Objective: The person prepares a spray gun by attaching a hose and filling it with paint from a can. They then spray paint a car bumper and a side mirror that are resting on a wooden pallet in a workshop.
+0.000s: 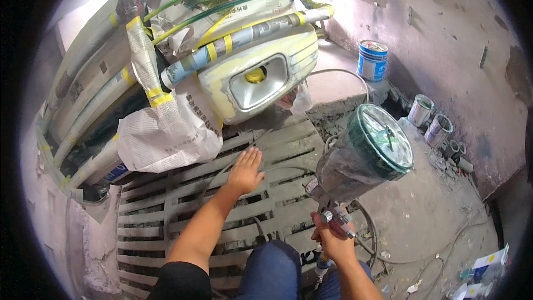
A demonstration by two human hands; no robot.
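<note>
My right hand [335, 243] is wrapped round the handle of a paint spray gun [333, 215], with its metal knobs showing above my fingers. On top of the gun sits a large tilted paint cup [350, 161] with a green-rimmed lid. My left hand [246, 172] is stretched out with its fingers extended, holding nothing, above the slatted floor grate [266, 194]. Beyond it is a pale, partly yellow-coated panel [222, 100] with an oval recess. Newspaper masking [169, 130] and yellow tape cover the bars and the parts left of the panel.
A blue paint can [372, 61] stands by the back wall. Two open tins [421, 111] and other small cans are to the right along the wall. An air hose [422, 261] curves over the floor on the right. Litter [483, 272] lies at the lower right.
</note>
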